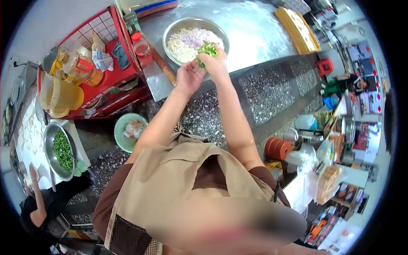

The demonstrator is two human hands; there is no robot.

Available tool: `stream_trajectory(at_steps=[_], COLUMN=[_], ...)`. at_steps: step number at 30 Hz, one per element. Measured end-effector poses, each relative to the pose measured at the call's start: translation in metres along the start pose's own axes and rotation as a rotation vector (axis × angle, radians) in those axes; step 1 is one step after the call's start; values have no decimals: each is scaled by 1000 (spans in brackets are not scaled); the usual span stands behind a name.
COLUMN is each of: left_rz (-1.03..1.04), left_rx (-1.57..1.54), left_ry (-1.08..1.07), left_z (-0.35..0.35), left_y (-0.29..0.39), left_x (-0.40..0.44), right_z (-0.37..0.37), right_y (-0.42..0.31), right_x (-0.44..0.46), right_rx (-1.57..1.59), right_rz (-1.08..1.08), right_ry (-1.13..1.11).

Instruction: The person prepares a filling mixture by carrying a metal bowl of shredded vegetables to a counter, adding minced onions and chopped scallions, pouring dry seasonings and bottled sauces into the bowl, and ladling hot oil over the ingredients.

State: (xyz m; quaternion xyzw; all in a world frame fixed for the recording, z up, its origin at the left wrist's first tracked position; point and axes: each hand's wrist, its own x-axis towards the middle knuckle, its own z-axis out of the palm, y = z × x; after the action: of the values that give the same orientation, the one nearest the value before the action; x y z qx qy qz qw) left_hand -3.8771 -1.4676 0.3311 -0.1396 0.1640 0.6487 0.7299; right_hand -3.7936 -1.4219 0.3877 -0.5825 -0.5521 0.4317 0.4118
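A wide steel bowl (196, 37) stands near the left end of the metal table, holding pale shredded pieces and chopped purplish-white pieces. Over its near rim, my right hand (214, 61) is closed around chopped green vegetable (208, 48), some of which sticks out above and below the fingers. My left hand (191, 76) is just left of it at the table's edge, palm up with fingers apart and nothing in it. The two hands are close together, and whether they touch is unclear.
Left of the bowl are a wooden rod (160, 61) and a red-capped jar (141, 49). A red rack (114, 80) holds bottles and jugs. A green basin (120, 131) is on the floor. At lower left, a person (38, 204) works beside a bowl of chopped greens (63, 151).
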Motion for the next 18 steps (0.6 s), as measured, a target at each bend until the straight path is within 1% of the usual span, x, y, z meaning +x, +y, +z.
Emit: stream_trajectory(at_steps=[2, 3, 6, 7, 8, 9, 10, 11, 12, 13, 15, 16, 17, 18], left_rz=[229, 235, 775, 736, 743, 751, 751, 810, 867, 866, 811, 818, 836, 853], left_rx=[289, 286, 1221, 1234, 1236, 1239, 1236, 1306, 1377, 1375, 1423, 1419, 1468, 1513], left_ry=[97, 106, 162, 151, 154, 158, 174, 201, 227, 245, 300, 316, 328, 350], left_z=[12, 15, 15, 27, 28, 27, 24, 21, 21, 22, 26, 27, 27, 26], left_y=[20, 31, 57, 63, 64, 65, 70, 75, 79, 83, 90, 93, 94, 92], left_x=[29, 44, 98, 110, 126, 138, 144, 146, 143, 139, 130, 126, 122, 117], right_z=[9, 7, 20, 22, 19, 13, 11, 8, 4, 2, -3, -4, -3, 2], right_y=[-8, -37, -4, 5, 16, 15, 12, 7, -2, 3, 24, 34, 46, 54], right_x=[36, 44, 110, 134, 152, 157, 159, 158, 154, 156, 163, 163, 161, 153], right_rx=[-129, -83, -163, -253, -342, -355, -307, -260, -294, -295, -323, -424, -421, -641], right_rz=[-63, -42, -48, -116, -185, -176, -82, 14, -49, -44, -316, -384, -388, -533], right_ry=[80, -10, -82, -132, -184, -194, -221, -248, -215, -229, -191, -280, -296, -347])
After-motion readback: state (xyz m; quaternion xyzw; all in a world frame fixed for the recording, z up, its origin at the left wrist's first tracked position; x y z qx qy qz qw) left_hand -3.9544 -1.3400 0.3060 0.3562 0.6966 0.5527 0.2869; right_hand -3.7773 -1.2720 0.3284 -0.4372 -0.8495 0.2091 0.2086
